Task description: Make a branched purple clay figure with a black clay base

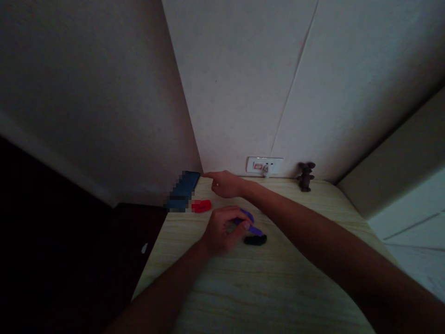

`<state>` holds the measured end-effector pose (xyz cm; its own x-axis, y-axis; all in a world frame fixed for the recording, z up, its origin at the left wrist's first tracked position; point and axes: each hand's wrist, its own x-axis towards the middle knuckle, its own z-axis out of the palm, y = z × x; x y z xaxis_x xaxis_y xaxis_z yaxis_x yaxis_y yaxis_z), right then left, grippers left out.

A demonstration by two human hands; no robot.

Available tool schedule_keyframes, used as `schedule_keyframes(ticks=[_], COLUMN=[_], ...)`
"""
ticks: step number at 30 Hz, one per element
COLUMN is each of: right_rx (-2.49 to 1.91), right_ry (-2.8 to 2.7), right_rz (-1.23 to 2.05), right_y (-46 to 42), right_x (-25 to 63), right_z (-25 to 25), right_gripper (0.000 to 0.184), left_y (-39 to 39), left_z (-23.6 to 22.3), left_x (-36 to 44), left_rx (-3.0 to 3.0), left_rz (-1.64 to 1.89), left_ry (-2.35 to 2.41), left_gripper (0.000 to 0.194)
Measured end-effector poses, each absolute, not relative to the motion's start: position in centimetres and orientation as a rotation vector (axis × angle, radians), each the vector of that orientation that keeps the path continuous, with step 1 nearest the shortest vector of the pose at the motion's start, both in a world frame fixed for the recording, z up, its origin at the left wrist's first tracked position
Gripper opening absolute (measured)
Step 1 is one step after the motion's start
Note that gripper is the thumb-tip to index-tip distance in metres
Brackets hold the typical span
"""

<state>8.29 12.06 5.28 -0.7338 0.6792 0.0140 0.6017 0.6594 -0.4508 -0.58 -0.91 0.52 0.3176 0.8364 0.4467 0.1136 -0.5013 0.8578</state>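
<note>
My left hand (pixel 222 229) rests on a light wooden tabletop (pixel 264 287) with its fingers curled round a small purple object (pixel 251 223). A small black object (pixel 255 240) lies just in front of it, touching the table. My right hand (pixel 225 183) reaches across to the far left corner, index finger stretched out toward a dark blue flat object (pixel 184 188) at the table's edge, the other fingers folded. A small red object (pixel 201 206) lies between the two hands. The room is dim.
A white wall socket plate (pixel 264 164) with a plug in it sits at the back wall. A small dark figurine (pixel 306 176) stands at the back right. A dark surface (pixel 132 241) lies left of the table, lower down.
</note>
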Motion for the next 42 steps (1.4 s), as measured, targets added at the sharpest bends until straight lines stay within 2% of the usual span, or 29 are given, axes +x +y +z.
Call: schedule_keyframes(ticks=[5, 11, 15, 20, 24, 30, 38, 42], right_rx=[-1.059, -1.098, -1.075, -1.213, -1.195, -1.195, -1.098, -1.083], right_ry=[-2.829, -2.801, -2.684, -2.2, -2.116, -1.859, -2.274, -2.419], right_rz=[0.503, 0.484, 0.471, 0.648, 0.688, 0.716, 0.527, 0.512], right_y=[14.6, 15.4, 14.2, 9.7, 5.1, 2.5, 2.2, 2.1], right_x=[4.0, 3.2, 6.6, 15.5, 19.6, 18.8, 17.6, 17.2], right_z=[3.4, 2.8, 3.8, 3.4, 1.9, 0.2, -0.7, -0.7], right_gripper=[0.071, 0.067, 0.067, 0.036, 0.031, 0.035, 0.035, 0.024], left_y=[-0.9, 0.0, 0.6, 1.4, 1.7, 1.5, 2.0, 1.9], left_z=[0.9, 0.0, -0.5, -0.6, -0.1, 0.1, -0.2, -0.4], left_x=[-0.7, -0.5, -0.3, -0.1, -0.4, -0.5, -0.8, -0.7], left_rx=[1.681, 1.381, 1.115, 0.871, 0.799, 0.802, 0.774, 0.822], left_rz=[1.309, 1.43, 1.379, 1.429, 1.457, 1.484, 1.546, 1.485], left_ry=[0.892, 0.912, 0.921, 0.848, 0.802, 0.813, 0.8, 0.797], left_gripper=[0.027, 0.022, 0.029, 0.032, 0.027, 0.031, 0.029, 0.026])
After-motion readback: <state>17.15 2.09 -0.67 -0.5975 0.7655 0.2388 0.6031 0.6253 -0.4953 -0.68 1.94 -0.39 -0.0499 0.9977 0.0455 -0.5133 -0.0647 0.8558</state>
